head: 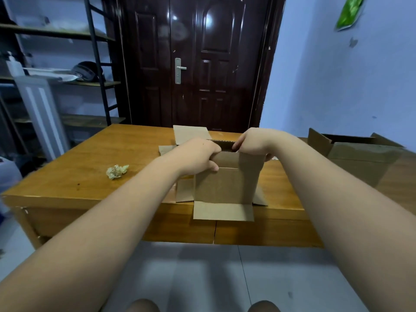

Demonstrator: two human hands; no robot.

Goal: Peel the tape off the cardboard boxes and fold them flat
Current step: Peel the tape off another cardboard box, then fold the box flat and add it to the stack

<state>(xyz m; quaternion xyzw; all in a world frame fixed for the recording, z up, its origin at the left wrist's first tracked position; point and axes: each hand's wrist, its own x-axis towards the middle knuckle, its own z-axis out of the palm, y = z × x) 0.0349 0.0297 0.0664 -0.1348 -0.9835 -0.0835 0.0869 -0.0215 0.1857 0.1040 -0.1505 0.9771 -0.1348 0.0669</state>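
Observation:
A small brown cardboard box (225,185) stands on the wooden table (90,176) near its front edge, all flaps spread out, one hanging over the edge. My left hand (198,155) grips the box's top left rim, thumb on the near wall. My right hand (253,143) pinches the top right rim. The box's inside shows as a dark slot between my hands. A crumpled wad of peeled tape (117,171) lies on the table to the left.
A larger open cardboard box (360,154) sits at the table's right end. Behind the table is a dark brown door (193,64). Metal shelving (67,82) with clutter stands at the left. Grey tiled floor lies below; my knees show at the bottom.

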